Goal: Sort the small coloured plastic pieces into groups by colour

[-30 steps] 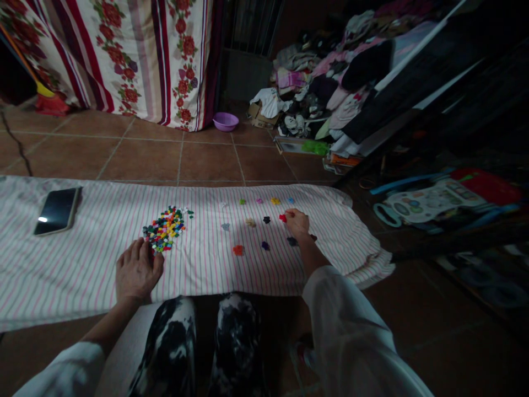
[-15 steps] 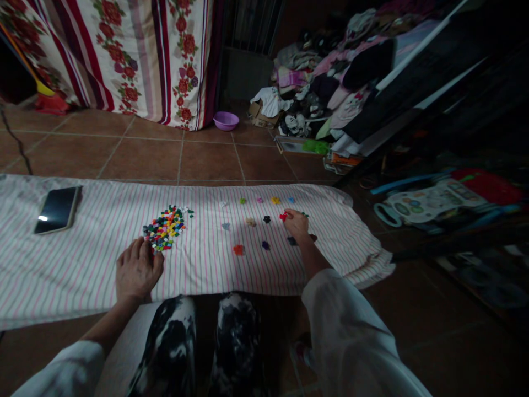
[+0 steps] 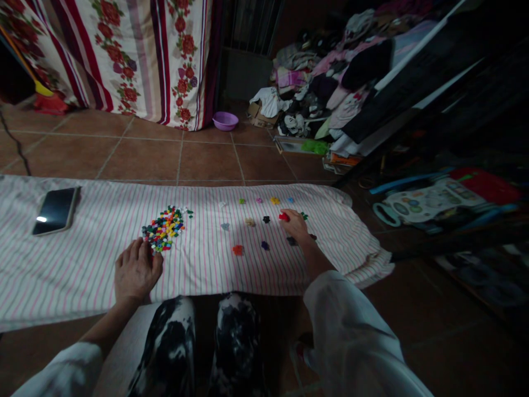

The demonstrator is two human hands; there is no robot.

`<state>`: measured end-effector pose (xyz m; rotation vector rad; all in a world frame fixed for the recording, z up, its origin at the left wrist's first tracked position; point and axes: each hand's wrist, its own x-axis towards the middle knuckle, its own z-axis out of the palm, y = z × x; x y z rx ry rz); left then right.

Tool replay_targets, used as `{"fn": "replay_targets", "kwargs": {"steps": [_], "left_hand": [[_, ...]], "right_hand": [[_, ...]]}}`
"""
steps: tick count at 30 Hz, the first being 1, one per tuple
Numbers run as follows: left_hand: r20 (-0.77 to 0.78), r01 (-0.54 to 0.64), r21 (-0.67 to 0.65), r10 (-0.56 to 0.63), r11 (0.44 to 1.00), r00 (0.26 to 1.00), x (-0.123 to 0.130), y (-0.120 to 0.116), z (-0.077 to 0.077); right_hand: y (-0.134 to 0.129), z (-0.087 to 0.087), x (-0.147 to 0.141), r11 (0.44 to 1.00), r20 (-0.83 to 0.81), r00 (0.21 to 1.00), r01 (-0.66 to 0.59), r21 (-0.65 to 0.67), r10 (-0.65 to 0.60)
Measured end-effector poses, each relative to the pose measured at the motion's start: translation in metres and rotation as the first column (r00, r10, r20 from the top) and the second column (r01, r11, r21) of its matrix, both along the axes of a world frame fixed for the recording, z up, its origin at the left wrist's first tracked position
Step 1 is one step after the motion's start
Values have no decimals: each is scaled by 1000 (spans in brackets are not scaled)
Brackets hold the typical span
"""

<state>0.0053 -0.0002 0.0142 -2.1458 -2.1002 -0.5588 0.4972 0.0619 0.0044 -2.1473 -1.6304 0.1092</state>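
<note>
Being touched by the right hand (image 3: 292,223) are little red plastic pieces (image 3: 283,217) on a striped cloth (image 3: 206,270).
The fingertips are held close together, likely because the pieces are so tiny; whether one is pinched cannot be told. The red plastic pieces are set between a black cluster (image 3: 266,219) and a green cluster (image 3: 305,215). Colours are kept apart here, perhaps so they do not get mixed. The left hand (image 3: 134,268) is laid palm down, thumb out, beside the mixed pile (image 3: 163,229), maybe to keep it together.
</note>
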Motion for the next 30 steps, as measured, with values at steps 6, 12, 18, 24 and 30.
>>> {"fn": "replay_targets", "kwargs": {"steps": [6,12,18,24,30], "left_hand": [[-26,0,-21,0,1000,1000,0,0,1],[-32,3,9,-3,1000,999,-1,1,-1],[-29,7,27,-6,1000,1000,-1,1,-2],[17,12,16,-12,1000,1000,-1,0,-3],[17,15,27,-16,1000,1000,-1,1,-3]], "right_hand": [[-1,-1,1,995,1,995,-95,29,95],[-1,-3,1,996,-12,998,-68,62,69],[-1,0,1,996,-48,998,-40,83,45],[2,15,-4,995,-48,997,69,68,-65],[29,48,-63,975,-37,993,-105,196,115]]}}
